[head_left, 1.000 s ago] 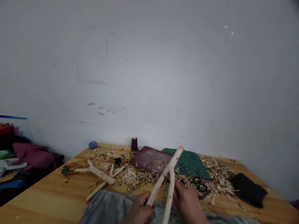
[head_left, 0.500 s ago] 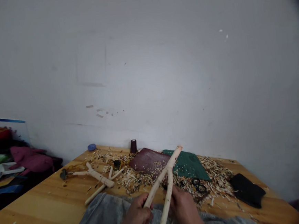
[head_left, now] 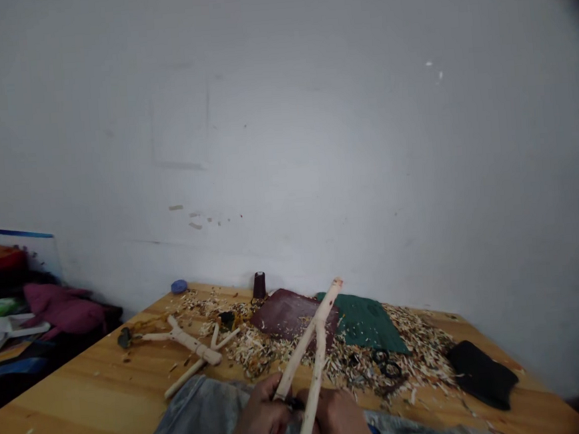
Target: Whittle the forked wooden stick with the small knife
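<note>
A peeled, forked branch rises from the front of the table, its joined end pointing up and away. My left hand is closed around its left prong. Close beside it, my right hand is closed on a knife, largely hidden. The knife's dark blade lies against the left prong near my left thumb, and a bit of blue handle shows past the right hand. The right prong passes in front of the right hand. Grey cloth covers my lap beneath both hands.
Wood shavings litter the wooden table. Maroon and green sheets lie ahead, a black piece at right. Another peeled branch lies left, near a dark thread spool and a blue disc.
My right hand has moved left and down, closer to my left hand, and the dark blade now shows at the left prong. The branch's upper end has shifted slightly left.
</note>
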`<state>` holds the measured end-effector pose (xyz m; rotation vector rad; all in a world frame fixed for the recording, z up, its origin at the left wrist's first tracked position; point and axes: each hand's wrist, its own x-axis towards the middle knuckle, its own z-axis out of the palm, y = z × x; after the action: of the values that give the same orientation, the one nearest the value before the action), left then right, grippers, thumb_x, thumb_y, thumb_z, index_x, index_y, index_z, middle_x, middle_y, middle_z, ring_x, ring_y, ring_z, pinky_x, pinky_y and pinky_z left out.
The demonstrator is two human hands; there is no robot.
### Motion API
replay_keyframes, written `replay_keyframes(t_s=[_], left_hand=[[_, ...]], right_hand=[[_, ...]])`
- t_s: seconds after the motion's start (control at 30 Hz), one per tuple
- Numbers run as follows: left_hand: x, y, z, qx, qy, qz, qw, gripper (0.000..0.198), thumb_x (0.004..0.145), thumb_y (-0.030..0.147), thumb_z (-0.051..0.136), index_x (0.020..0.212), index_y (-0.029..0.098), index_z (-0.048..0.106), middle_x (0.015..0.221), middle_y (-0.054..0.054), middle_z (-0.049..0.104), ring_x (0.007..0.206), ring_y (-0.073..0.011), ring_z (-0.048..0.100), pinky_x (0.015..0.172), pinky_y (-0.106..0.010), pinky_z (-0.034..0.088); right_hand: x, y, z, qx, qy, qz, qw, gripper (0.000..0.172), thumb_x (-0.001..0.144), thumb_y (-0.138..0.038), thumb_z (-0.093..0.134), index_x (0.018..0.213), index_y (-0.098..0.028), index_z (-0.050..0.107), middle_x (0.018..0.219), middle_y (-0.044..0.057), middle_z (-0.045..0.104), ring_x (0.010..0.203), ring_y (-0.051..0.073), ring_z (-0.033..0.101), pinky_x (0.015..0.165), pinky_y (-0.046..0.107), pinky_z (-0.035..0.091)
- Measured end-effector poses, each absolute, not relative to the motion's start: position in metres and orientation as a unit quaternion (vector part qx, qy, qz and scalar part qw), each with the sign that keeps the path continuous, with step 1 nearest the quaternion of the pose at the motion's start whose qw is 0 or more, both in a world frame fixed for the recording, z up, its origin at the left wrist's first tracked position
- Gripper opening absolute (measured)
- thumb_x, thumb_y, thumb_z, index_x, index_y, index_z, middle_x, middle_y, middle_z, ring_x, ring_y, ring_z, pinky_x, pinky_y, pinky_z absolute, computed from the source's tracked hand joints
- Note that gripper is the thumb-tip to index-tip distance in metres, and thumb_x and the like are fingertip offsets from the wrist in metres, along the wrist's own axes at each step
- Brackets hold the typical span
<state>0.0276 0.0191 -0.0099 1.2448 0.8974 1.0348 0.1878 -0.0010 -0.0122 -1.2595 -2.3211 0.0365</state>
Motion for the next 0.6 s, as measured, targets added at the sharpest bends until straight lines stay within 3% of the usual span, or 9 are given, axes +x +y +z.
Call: replay_keyframes(t_s=[0.1, 0.3, 0.6], left_hand=[[0.027, 0.019, -0.011, 0.542, 0.386, 0.44, 0.603, 0.017, 0.043, 0.017, 0.043, 0.059, 0.02, 0.048, 0.044, 0.008, 0.038, 0.034, -0.0064, 0.029, 0.032, -0.02, 0.021], [0.031, 0.024, -0.021, 0.549, 0.408, 0.392, 0.615, 0.017, 0.041, 0.016, 0.04, 0.057, 0.021, 0.045, 0.037, 0.01, 0.033, 0.03, -0.0061, 0.026, 0.031, -0.019, 0.015], [0.026, 0.028, -0.022, 0.534, 0.411, 0.406, 0.618, 0.013, 0.045, 0.019, 0.046, 0.058, 0.022, 0.044, 0.038, 0.01, 0.036, 0.031, -0.0065, 0.028, 0.033, -0.02, 0.018]], right_hand=[[0.198, 0.002, -0.012, -0.511, -0.815, -0.024, 0.27, 0.016, 0.083, -0.024, 0.046, 0.084, -0.023, 0.062, 0.08, 0.001, 0.067, 0.069, 0.015, 0.062, 0.059, 0.019, 0.037], [0.231, 0.015, -0.009, -0.631, -0.708, -0.098, 0.301, 0.03, 0.093, -0.029, 0.034, 0.11, -0.021, 0.058, 0.092, 0.007, 0.067, 0.074, 0.018, 0.063, 0.06, 0.023, 0.039], [0.188, -0.003, -0.01, -0.532, -0.812, 0.026, 0.239, 0.013, 0.08, -0.026, 0.051, 0.078, -0.025, 0.064, 0.076, 0.0, 0.069, 0.067, 0.014, 0.063, 0.056, 0.018, 0.036]])
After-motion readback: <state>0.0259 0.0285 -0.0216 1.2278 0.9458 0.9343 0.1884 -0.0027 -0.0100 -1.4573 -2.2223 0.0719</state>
